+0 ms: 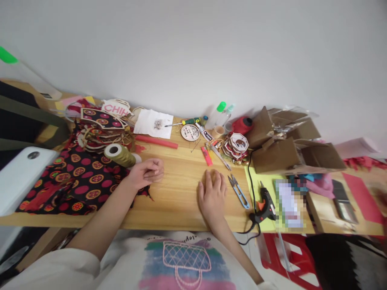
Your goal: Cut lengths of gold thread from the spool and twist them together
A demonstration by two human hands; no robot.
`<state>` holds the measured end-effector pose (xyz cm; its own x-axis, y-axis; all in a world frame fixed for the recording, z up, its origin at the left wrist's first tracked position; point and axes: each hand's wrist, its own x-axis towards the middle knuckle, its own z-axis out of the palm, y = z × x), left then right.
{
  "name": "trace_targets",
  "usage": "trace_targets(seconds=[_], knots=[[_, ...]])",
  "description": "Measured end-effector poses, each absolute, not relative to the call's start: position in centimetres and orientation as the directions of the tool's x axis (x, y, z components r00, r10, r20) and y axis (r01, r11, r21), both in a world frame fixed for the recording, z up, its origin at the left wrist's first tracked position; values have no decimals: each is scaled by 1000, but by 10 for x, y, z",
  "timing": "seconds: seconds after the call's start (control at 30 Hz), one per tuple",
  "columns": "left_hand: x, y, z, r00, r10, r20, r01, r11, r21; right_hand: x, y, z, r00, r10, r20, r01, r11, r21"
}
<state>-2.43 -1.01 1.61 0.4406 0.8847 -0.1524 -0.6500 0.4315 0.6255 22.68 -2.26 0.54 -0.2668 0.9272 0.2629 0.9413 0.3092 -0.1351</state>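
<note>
My left hand rests on the wooden table, its fingers loosely curled in and nothing showing in them. Just behind it lies a spool of olive-gold thread, tipped on its side. Black cloth with a red and orange round print spreads to the left of that hand. My right hand lies palm down on the bare wood, fingers spread and holding nothing. Blue-handled thread snips are right of it. Beyond its fingertips are a red lighter-like piece and a utility knife.
A black glue gun with its cord sits on yellow paper at right, before open cardboard boxes. Octagonal ornaments, a screwdriver and a white cloth lie toward the wall. A red stool stands below.
</note>
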Motion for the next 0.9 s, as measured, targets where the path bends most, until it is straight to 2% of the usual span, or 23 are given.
trace_targets(seconds=[0.3, 0.5, 0.57, 0.77, 0.9], knots=[[-25, -10, 17, 439, 886, -150, -646, 427, 633, 226, -25, 6, -271, 911, 311, 928, 333, -165], [-25, -10, 18, 446, 881, -157, -638, 436, 634, 231, -22, 7, -180, 919, 351, 891, 303, -338], [-26, -10, 17, 440, 884, -157, -634, 430, 643, 232, -21, 6, -166, 919, 356, 885, 298, -357], [-25, -10, 17, 435, 887, -153, -623, 420, 660, 232, -21, 6, -181, 928, 325, 898, 290, -330], [-24, -10, 18, 433, 887, -161, -622, 423, 659, 230, -20, 6, -206, 934, 293, 924, 284, -254]])
